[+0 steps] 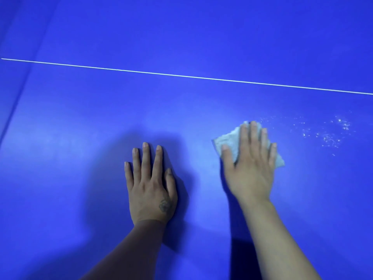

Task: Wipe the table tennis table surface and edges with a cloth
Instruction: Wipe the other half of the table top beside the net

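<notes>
Right hand [251, 166]: fingers straight, pressing flat on pale cloth [229, 141], blurred. Left hand [150, 185]: fingers straight, palm down on blue counter [80, 148], holding nothing. White specks [331, 132]: scattered just right of cloth. White line [181, 75]: crossing counter beyond both hands.

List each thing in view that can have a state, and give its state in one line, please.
left hand: flat on the table, fingers straight, holds nothing.
right hand: fingers straight, presses the cloth onto the table.
cloth: white, crumpled, lies under the right hand.
table: blue surface, bare beside the hands.
white specks: scattered on the table to the right of the cloth, not yet wiped.
white line: unbroken across the table, beyond both hands.
</notes>
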{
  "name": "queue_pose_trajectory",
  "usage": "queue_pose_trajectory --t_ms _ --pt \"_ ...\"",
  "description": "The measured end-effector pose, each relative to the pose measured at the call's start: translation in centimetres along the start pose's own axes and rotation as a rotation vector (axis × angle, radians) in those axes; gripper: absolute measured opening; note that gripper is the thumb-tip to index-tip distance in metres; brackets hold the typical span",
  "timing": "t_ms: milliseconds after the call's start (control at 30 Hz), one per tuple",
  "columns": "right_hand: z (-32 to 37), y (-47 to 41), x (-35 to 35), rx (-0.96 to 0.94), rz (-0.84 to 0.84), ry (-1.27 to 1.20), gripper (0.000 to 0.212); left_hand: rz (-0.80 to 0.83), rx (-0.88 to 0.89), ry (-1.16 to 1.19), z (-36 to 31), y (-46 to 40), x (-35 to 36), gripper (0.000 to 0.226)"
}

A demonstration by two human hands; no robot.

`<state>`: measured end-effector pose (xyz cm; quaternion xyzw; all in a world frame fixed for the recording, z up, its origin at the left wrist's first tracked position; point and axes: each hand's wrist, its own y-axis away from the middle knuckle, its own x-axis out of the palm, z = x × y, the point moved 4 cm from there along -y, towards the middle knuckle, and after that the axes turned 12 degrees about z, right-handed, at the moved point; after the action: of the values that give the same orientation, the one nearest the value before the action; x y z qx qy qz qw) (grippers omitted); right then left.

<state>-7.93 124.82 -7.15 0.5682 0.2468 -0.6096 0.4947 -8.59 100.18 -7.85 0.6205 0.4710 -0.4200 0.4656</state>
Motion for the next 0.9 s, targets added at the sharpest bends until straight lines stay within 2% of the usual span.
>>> queue_pose_trajectory --t_ms 167,267,367,500,600,767,900 --pt "-4.0 -7.2 -2.8 0.207 -0.051 -0.065 0.080 0.014 -0.017 -0.001 0.0 0.1 -0.1 0.067" --pt "-2.7 -12.3 -3.7 0.206 -0.042 -0.076 0.083 0.019 -0.024 -0.013 -0.2 0.1 -0.3 0.075" --pt "0.2 -15.0 -3.8 0.128 -0.020 -0.074 0.082 0.027 -0.017 -0.032 -0.2 0.1 -0.3 0.082" --pt "2.7 -12.8 -2.8 -0.092 0.021 -0.012 0.081 0.017 -0.032 -0.033 -0.2 0.1 -0.3 0.083" --pt "1.2 -7.8 -1.9 -0.201 0.014 0.010 0.076 0.001 -0.027 -0.026 -0.3 0.2 -0.3 0.084" --pt "-5.9 -1.1 -2.5 -0.120 0.008 0.033 0.073 0.008 -0.037 -0.097 -0.4 0.4 0.1 0.081" --pt "-8.3 -2.8 -3.5 -0.036 0.037 0.011 0.076 -0.042 -0.066 -0.060 -5.2 3.1 0.2 0.073"
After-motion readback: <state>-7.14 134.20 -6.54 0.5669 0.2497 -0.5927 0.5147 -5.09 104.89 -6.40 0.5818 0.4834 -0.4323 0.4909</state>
